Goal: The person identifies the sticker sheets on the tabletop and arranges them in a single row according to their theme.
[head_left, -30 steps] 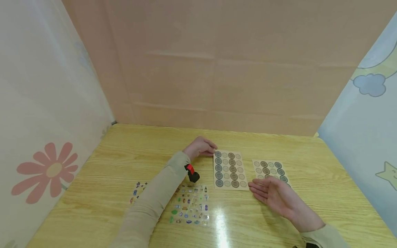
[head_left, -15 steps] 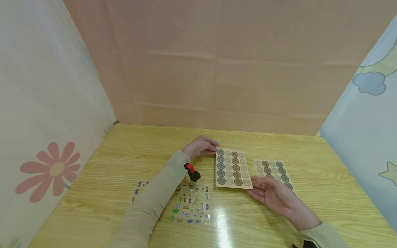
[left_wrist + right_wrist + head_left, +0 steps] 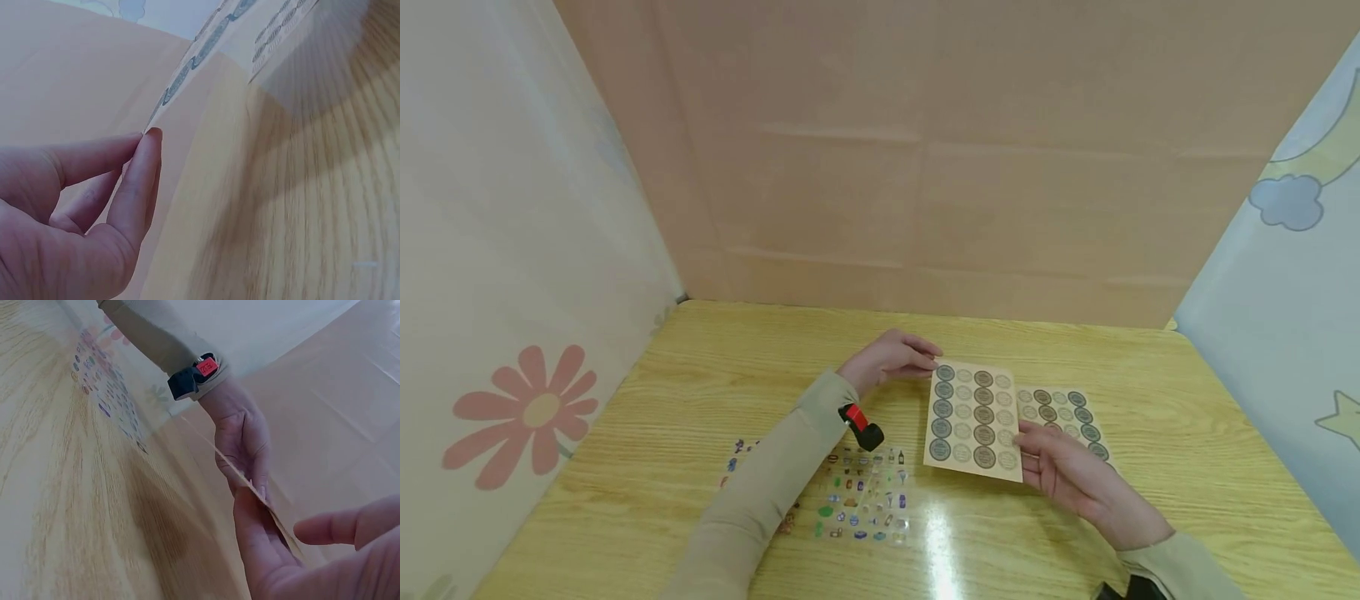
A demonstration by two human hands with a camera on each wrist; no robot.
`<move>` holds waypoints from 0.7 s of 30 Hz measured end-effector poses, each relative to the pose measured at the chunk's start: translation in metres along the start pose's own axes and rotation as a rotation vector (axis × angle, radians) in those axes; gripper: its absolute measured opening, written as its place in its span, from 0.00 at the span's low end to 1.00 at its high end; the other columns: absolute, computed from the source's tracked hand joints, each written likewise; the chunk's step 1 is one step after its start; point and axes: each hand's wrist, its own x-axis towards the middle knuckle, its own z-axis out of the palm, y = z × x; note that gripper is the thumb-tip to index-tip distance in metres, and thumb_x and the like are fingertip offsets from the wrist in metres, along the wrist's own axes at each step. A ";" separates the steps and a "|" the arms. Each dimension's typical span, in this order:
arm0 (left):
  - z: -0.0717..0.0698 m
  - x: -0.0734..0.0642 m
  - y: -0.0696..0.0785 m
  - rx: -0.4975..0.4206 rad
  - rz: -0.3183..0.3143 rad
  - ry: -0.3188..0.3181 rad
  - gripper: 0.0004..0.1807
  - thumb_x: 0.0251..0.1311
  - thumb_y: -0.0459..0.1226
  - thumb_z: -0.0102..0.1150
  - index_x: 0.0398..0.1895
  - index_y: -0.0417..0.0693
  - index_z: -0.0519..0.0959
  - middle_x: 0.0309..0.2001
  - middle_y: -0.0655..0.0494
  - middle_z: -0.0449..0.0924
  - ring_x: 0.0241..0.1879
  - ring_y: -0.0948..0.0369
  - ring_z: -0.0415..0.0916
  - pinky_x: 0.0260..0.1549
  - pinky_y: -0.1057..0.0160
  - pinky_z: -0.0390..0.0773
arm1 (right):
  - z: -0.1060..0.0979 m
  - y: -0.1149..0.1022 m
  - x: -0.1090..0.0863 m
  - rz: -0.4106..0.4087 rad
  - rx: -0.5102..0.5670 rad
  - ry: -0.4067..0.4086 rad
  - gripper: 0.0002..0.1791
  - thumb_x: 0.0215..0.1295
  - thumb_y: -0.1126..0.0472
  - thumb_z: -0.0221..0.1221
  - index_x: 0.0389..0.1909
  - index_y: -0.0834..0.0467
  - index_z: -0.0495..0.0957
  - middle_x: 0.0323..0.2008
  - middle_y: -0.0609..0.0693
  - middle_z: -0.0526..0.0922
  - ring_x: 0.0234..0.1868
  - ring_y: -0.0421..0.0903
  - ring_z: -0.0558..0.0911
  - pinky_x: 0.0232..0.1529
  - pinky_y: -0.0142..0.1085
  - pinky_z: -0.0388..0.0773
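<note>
Pinching a sheet (image 3: 973,417), left hand (image 3: 887,360) at its far-left corner, right hand (image 3: 1075,479) at its right edge: probably light, bendy, best edge-held.

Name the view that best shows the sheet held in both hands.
The head view: the sheet shows its printed face almost whole. The left wrist view catches it slanted and cut off by the frame; the right wrist view, nearly edge-on.
</note>
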 end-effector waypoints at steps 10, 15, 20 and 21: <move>0.004 -0.023 -0.001 -0.041 0.093 0.001 0.21 0.55 0.21 0.61 0.55 0.31 0.75 0.45 0.41 0.80 0.40 0.52 0.82 0.44 0.57 0.82 | 0.012 -0.001 0.000 0.019 -0.162 0.095 0.22 0.73 0.67 0.47 0.62 0.72 0.55 0.45 0.57 0.82 0.47 0.54 0.82 0.52 0.48 0.77; 0.000 -0.038 -0.007 -0.109 0.080 -0.002 0.25 0.58 0.23 0.60 0.60 0.31 0.69 0.45 0.40 0.80 0.43 0.51 0.81 0.46 0.55 0.81 | 0.016 0.002 -0.001 0.020 -0.226 0.091 0.27 0.73 0.66 0.47 0.65 0.75 0.51 0.46 0.58 0.82 0.47 0.56 0.82 0.51 0.50 0.78; 0.000 -0.053 -0.016 -0.091 0.047 -0.014 0.27 0.59 0.27 0.62 0.62 0.33 0.68 0.43 0.40 0.81 0.41 0.51 0.82 0.46 0.54 0.81 | 0.020 0.003 -0.002 0.020 -0.277 0.109 0.34 0.72 0.66 0.49 0.67 0.77 0.41 0.45 0.57 0.82 0.46 0.55 0.83 0.51 0.49 0.78; 0.001 -0.056 -0.019 -0.075 0.044 -0.017 0.26 0.59 0.28 0.63 0.61 0.33 0.69 0.42 0.40 0.82 0.40 0.51 0.83 0.45 0.54 0.81 | 0.021 0.003 -0.002 0.021 -0.285 0.112 0.36 0.72 0.65 0.49 0.68 0.76 0.39 0.45 0.56 0.82 0.46 0.55 0.83 0.51 0.48 0.78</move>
